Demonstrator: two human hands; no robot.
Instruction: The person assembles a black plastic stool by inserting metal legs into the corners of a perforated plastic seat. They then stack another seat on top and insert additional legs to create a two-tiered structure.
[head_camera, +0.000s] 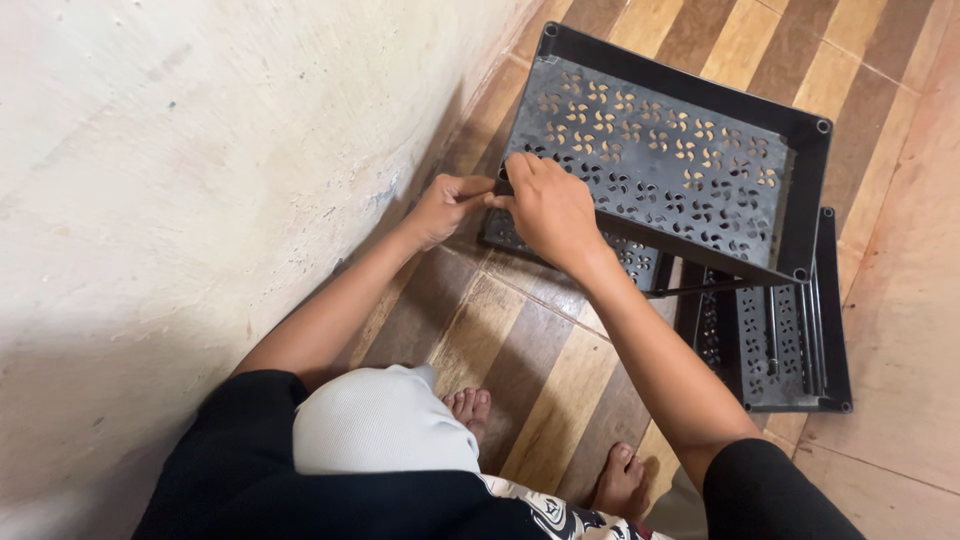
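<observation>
A black plastic shelf tray (690, 150) with a perforated floral pattern stands raised above the floor, tilted slightly. My right hand (548, 205) rests over its near left corner with fingers curled on the rim. My left hand (446, 204) pinches at the same corner from the wall side; what it grips is hidden by the fingers. A second perforated tray (635, 262) lies under the raised one, partly hidden.
More black shelf parts and thin rods (790, 340) lie on the floor at right. A pale wall (180, 170) fills the left side. The striped wooden-look floor (520, 360) shows my bare feet (470, 408) near the bottom.
</observation>
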